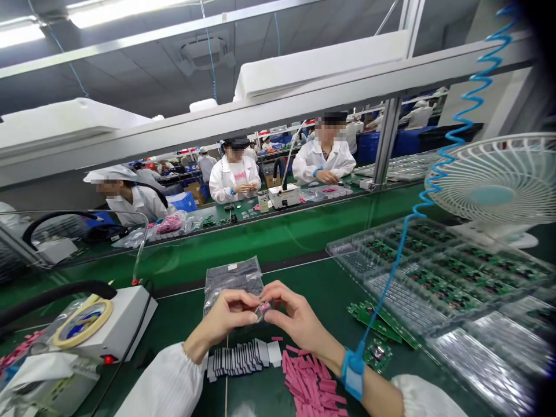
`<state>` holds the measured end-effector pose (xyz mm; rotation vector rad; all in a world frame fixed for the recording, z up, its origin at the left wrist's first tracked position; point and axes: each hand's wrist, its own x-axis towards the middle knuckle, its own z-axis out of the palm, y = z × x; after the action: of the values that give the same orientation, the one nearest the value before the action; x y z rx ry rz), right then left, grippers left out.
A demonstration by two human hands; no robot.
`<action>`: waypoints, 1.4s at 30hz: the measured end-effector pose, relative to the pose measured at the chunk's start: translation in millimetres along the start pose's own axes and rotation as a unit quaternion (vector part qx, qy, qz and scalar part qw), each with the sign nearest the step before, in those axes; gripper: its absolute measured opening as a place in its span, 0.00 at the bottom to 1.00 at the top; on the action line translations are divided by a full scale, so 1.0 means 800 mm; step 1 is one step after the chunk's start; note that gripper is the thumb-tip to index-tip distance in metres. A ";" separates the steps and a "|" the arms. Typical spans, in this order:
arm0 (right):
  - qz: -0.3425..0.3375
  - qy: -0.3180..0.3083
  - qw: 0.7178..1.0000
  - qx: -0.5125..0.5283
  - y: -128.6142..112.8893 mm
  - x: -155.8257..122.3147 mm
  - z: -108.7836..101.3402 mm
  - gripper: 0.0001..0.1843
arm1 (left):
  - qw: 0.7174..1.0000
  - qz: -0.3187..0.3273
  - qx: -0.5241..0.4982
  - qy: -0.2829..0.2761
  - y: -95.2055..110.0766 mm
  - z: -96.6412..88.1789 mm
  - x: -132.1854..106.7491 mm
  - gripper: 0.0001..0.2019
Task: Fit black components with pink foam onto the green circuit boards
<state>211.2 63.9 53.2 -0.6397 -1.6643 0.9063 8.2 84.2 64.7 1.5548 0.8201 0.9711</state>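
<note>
My left hand (226, 315) and my right hand (297, 315) meet over the green bench. Between both sets of fingertips is a small silvery part with a pink strip (263, 309) on it; the fingers partly cover it. Just below, a row of thin light-grey pieces (241, 358) with dark edges lies overlapped on the bench. A pile of pink strips (310, 382) is spread under my right forearm, which wears a blue wrist strap (353, 375). Behind my hands lies a clear ribbed tray (232, 277).
Clear trays of circuit boards (460, 281) are stacked right, near loose green boards (377, 321) and a white fan (495, 185). A blue coiled cord (402, 243) hangs to the strap. At left stand a white box (136, 313) and a round magnifier (82, 324). Co-workers sit opposite.
</note>
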 end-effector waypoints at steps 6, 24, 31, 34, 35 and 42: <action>-0.030 0.027 0.998 -0.038 -0.007 -0.007 -0.002 0.07 | 0.997 0.062 0.042 0.006 0.010 0.019 -0.009 0.16; -0.098 0.080 0.982 -0.142 0.001 -0.012 -0.012 0.09 | 0.962 0.216 0.159 0.044 0.012 0.036 0.012 0.08; -0.049 0.091 0.987 -0.122 0.011 -0.011 -0.025 0.08 | 0.964 0.191 0.181 0.047 0.011 0.047 0.034 0.13; 0.004 0.120 0.987 -0.106 0.025 -0.009 -0.029 0.05 | 0.961 0.170 0.216 0.016 0.014 0.043 0.059 0.15; 0.039 0.129 0.987 -0.092 0.032 -0.007 -0.028 0.02 | 0.959 0.160 0.234 0.009 0.016 0.037 0.071 0.15; 0.122 0.045 0.961 -0.242 0.069 -0.024 -0.005 0.26 | 0.908 0.065 0.414 -0.003 0.014 0.006 0.201 0.10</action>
<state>218.2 81.2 -2.2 -1.2232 -1.7602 0.6229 81.4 222.9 101.7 2.3555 1.2283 0.7320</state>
